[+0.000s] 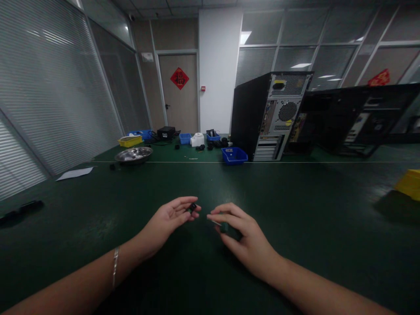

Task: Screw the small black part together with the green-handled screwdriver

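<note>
Centrally, a small dark part (192,207) sat pinched at the fingertips of the left hand (170,218), palm turned up and toward the other hand, so the grip was closed on that part and held it just above the green surface (295,210). It was too small and dim to say what it was; its long axis seemed to run slantwise, the outer end aimed toward the right hand (241,238), though that reading was uncertain. The right hand lay palm down, its fingers curled over a second dark green piece (224,227) with a thin pale pin or lead showing at its left side; that grip was clenched on the piece, low against the surface. Judging by the posture, both pieces were held at the fingertips and close together so that their ends could face one another, nearly touching yet apart. A thin bracelet (115,266) circled the left wrist. Farther out stood a metal dish (134,155), a sheet of paper (75,173), blue bins (234,155), a yellow bin (130,141), and an upright computer case (269,114) with its rear panel turned toward the viewer.
</note>
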`<state>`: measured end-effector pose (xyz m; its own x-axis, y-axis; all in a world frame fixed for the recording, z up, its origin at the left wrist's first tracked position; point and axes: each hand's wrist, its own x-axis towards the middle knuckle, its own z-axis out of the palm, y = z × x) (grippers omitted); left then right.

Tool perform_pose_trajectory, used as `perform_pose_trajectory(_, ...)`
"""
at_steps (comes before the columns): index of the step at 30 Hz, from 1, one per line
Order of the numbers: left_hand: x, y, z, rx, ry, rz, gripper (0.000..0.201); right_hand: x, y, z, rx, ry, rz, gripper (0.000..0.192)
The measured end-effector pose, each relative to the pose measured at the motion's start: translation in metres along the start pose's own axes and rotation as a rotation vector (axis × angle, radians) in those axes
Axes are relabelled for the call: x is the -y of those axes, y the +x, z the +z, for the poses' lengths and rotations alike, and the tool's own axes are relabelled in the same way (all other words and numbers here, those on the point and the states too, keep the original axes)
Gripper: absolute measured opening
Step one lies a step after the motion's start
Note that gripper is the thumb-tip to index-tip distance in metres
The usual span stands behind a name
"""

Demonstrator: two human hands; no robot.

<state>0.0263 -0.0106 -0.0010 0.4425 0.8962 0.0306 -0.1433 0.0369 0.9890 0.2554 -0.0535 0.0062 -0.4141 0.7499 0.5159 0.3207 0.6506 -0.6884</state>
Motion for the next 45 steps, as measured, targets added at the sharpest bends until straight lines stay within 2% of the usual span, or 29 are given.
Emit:
perform_pose_trajectory(4, -0.006, 0.013, -0.029, -0.350, -0.129, 0.046, 0.027, -0.001, 0.002, -0.001, 0.012, 0.018, 0.055, 0.033)
perform_pose_trajectory(8, -0.010, 0.023, -0.059, -0.558, -0.174, 0.119, 0.029, 0.001, 0.002, -0.002, 0.046, 0.043, 0.056, 0.029)
perform_pose_trajectory(11, -0.013, 0.026, -0.071, -0.666, -0.186, 0.150, 0.030, 0.001, 0.000, -0.003, 0.061, 0.049, 0.062, 0.029)
perform_pose_trajectory(15, -0.018, 0.024, -0.068, -0.707, -0.185, 0.173, 0.031, 0.000, -0.001, -0.003, 0.065, 0.046, 0.071, 0.029)
perform_pose_trajectory(19, -0.021, 0.022, -0.062, -0.670, -0.169, 0.170, 0.031, 0.002, 0.000, -0.004, 0.066, 0.044, 0.073, 0.028)
perform_pose_trajectory(22, -0.020, 0.021, -0.057, -0.592, -0.158, 0.140, 0.029, 0.002, 0.001, -0.004, 0.070, 0.039, 0.078, 0.026)
perform_pose_trajectory(27, -0.012, 0.014, -0.035, -0.365, -0.138, 0.016, 0.027, -0.004, 0.001, 0.000, 0.061, -0.011, 0.102, 0.019)
perform_pose_trajectory(31, -0.006, 0.007, -0.016, -0.136, -0.038, -0.069, 0.031, -0.003, 0.001, 0.001, 0.077, -0.038, 0.146, 0.023)
perform_pose_trajectory(35, -0.003, 0.002, -0.006, 0.033, 0.058, -0.042, 0.027, 0.000, 0.000, -0.001, 0.080, -0.011, 0.136, 0.031)
perform_pose_trajectory(41, -0.003, -0.002, -0.001, 0.090, 0.152, -0.037, 0.020, 0.003, 0.000, -0.003, 0.153, 0.014, 0.111, 0.034)
perform_pose_trajectory(45, -0.006, -0.004, 0.003, 0.090, 0.254, -0.049, 0.024, 0.001, 0.001, -0.001, 0.156, -0.003, 0.101, 0.035)
